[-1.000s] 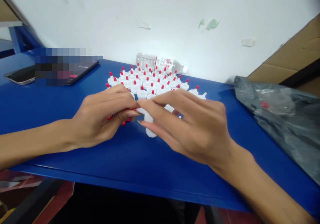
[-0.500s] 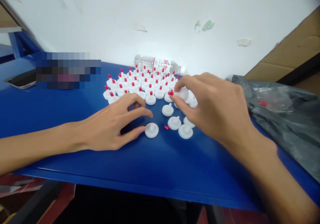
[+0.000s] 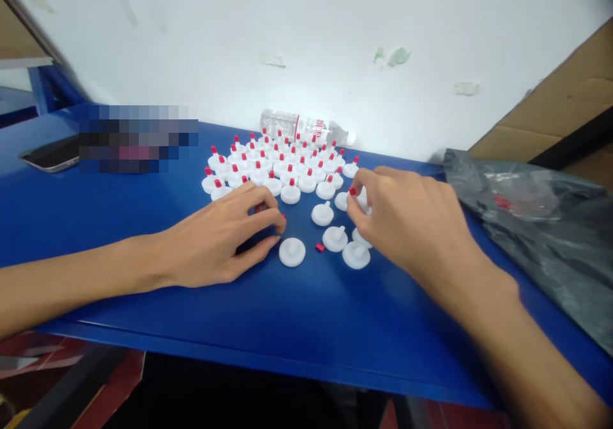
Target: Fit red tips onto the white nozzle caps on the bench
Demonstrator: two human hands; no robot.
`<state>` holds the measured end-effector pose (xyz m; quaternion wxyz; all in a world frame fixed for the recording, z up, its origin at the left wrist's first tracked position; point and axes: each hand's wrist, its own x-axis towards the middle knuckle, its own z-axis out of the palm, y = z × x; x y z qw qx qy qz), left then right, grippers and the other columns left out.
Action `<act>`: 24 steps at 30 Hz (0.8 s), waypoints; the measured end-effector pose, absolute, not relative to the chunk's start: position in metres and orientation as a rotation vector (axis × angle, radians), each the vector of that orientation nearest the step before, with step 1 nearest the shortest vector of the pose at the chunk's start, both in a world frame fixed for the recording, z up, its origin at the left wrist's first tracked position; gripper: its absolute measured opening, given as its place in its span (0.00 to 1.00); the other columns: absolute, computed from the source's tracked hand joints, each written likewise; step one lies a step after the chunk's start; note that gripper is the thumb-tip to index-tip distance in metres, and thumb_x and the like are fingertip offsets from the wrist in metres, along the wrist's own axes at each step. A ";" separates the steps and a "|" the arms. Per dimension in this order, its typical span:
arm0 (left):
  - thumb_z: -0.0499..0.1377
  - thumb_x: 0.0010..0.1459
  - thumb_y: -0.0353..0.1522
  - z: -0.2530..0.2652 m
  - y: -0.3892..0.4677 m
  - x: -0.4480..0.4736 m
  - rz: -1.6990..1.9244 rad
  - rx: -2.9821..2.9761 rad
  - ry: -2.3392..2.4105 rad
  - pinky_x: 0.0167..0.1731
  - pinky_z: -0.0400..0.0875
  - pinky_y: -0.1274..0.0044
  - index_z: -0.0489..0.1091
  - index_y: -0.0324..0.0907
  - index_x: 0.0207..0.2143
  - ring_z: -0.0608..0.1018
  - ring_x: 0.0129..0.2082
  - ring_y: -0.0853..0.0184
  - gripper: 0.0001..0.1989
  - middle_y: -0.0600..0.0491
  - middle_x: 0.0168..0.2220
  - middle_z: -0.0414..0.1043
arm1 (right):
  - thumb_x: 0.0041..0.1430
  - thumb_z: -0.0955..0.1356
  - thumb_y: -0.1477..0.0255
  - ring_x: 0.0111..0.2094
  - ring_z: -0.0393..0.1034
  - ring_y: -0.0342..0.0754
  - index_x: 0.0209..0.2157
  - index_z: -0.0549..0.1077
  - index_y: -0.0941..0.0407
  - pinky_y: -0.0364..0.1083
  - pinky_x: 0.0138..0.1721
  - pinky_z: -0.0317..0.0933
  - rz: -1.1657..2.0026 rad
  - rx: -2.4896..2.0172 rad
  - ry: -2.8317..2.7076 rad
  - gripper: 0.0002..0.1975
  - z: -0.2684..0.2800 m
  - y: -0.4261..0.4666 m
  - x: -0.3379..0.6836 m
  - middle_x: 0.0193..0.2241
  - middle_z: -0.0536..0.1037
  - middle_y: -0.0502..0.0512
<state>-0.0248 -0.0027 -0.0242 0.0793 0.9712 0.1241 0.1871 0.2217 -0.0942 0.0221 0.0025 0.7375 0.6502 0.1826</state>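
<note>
My right hand [image 3: 405,215] pinches thumb and forefinger around a white disc-shaped lid with a red tip [image 3: 352,191]; the fingers hide most of it. The back of my left hand [image 3: 230,237] faces up, its fingers curled and its thumb close to the forefinger. A bit of a small red cap [image 3: 284,216] shows at those fingertips. Beside them a bare white lid [image 3: 292,252] lies with its spout up. A loose red cap [image 3: 319,248] rests right of it, near more bare lids [image 3: 356,255]. Behind stand many red-tipped white lids [image 3: 290,191] in rows.
A clear plastic bottle [image 3: 282,122] lies on its side against the white wall. On the right, a dark plastic bag [image 3: 541,244] carries a clear bag of red bits [image 3: 522,199]. A phone [image 3: 52,153] lies far left on the blue table [image 3: 268,314].
My right hand has moved slightly right and down, and the red-tipped lid in it has turned from lying sideways to more upright. My left thumb and forefinger have drawn closer together.
</note>
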 end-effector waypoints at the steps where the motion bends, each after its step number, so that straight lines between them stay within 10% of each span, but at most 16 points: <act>1: 0.54 0.70 0.31 -0.024 -0.003 -0.025 0.548 2.906 0.398 0.45 0.68 0.68 0.71 0.42 0.45 0.71 0.44 0.61 0.07 0.47 0.46 0.67 | 0.68 0.63 0.68 0.27 0.70 0.48 0.40 0.76 0.55 0.47 0.26 0.42 0.553 2.313 2.026 0.10 0.021 -0.094 0.222 0.34 0.80 0.56; 24: 0.52 0.71 0.31 -0.027 0.011 -0.025 0.527 2.903 0.388 0.29 0.61 0.73 0.63 0.41 0.23 0.67 0.26 0.67 0.20 0.55 0.23 0.62 | 0.74 0.61 0.63 0.38 0.72 0.50 0.37 0.77 0.55 0.47 0.27 0.45 0.765 1.980 2.663 0.17 0.020 -0.099 0.208 0.32 0.79 0.55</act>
